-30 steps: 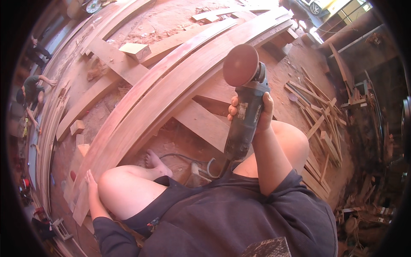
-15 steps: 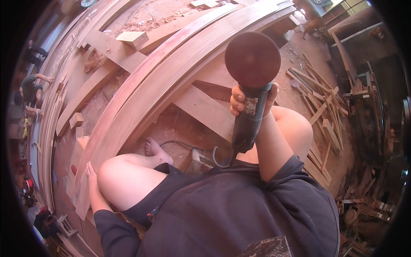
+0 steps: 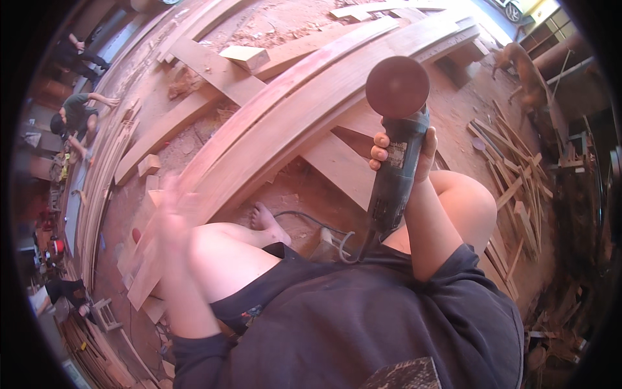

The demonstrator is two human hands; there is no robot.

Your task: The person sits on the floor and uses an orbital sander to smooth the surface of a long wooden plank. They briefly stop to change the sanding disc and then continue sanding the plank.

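My right hand (image 3: 418, 149) is wrapped round the dark body of an angle grinder (image 3: 394, 175), held up in front of me. Its round reddish-brown disc (image 3: 397, 87) is at the top, and a cord (image 3: 367, 246) hangs from the lower end. Smeared by motion, my left hand (image 3: 176, 211) is raised over the near part of a long curved wooden beam (image 3: 285, 123), beside my bent left knee. Its fingers look spread, with nothing visible in them. The beam slants from lower left to upper right, with a second curved piece (image 3: 304, 81) alongside it.
Crossed planks lie beneath the beams, with a wooden block (image 3: 245, 57) on top. A pile of thin offcuts (image 3: 515, 175) covers the floor at right. Long strips (image 3: 107, 220) are stacked at left, where another person (image 3: 79, 117) crouches. My bare foot (image 3: 267, 220) is near the cord.
My left hand has lifted off the beam and moved up and to the right. The grinder, still in my right hand, appears slightly farther right, and the whole view has shifted.
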